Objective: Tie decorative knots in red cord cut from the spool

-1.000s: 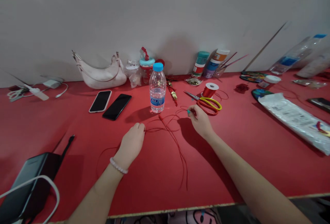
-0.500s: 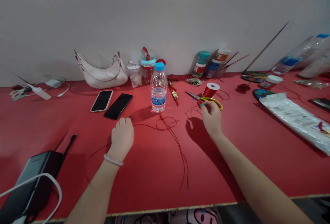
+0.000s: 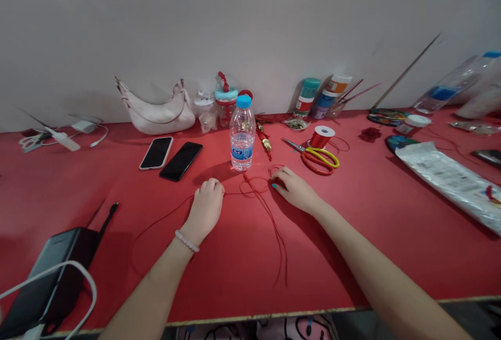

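Left hand (image 3: 207,207) first: back up, fingers folded down, and it looks clamped on a strand of red cord (image 3: 256,191), which runs out from the fingertips toward the middle while a loose tail curves off behind the wrist. Over to the right hand (image 3: 293,188), low on the table (image 3: 235,277), fingers curled, a small loop of cord right at the tips; whether they're pinching it, I can't tell from here!

And here's what counts: the cord's crossing sits between the two hands, to the right of the left hand, to the left of the right one, and the right fingertips are the nearer. The long axis doesn't run hand to hand, mind you; it goes from the bottle's foot down toward the person, slanting a touch to their right, two loose ends trailing at the near end. The left hand's strand cuts straight across it

Farther out now: the bottle (image 3: 242,144) upright just beyond the cord's far end, a beaded string (image 3: 266,144) behind it to the right, scissors (image 3: 319,160) lying past the right hand, blades splayed away, spool (image 3: 321,136) just behind them, and a dark phone (image 3: 181,161) beyond the left hand
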`<action>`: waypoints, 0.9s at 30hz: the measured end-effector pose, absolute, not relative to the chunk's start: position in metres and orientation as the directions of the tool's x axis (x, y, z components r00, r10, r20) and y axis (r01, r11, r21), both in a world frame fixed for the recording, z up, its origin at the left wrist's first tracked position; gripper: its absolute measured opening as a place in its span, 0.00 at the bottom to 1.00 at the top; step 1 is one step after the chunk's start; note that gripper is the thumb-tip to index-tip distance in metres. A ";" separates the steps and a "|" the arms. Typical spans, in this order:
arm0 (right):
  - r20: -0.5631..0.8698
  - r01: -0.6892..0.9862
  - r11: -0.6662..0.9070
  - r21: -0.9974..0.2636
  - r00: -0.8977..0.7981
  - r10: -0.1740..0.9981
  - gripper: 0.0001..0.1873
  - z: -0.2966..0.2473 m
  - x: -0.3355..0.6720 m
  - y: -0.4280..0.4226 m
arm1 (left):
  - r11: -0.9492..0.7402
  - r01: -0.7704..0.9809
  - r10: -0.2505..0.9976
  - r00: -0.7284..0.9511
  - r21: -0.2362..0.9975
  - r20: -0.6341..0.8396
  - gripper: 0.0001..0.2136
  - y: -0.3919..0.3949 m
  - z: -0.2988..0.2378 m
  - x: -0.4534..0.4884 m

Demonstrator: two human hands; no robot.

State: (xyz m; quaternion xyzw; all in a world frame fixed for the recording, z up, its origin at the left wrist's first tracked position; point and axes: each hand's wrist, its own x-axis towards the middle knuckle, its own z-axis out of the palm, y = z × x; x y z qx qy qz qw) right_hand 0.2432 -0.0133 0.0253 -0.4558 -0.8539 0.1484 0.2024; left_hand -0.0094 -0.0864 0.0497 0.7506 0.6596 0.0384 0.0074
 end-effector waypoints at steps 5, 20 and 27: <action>0.162 0.787 0.517 -0.338 -0.492 0.855 0.07 0.021 0.247 -0.012 | -0.046 0.999 0.998 0.047 -0.011 0.042 0.11 -0.086 0.052 -0.015; 0.175 0.892 0.330 -0.311 -0.287 0.942 0.08 0.036 0.244 -0.019 | 0.004 0.999 0.997 0.000 -0.050 0.082 0.10 -0.086 0.051 -0.016; 0.100 0.899 0.281 -0.336 -0.262 0.960 0.06 0.033 0.245 -0.017 | 0.035 0.997 0.997 -0.031 -0.066 0.067 0.12 -0.081 0.048 -0.023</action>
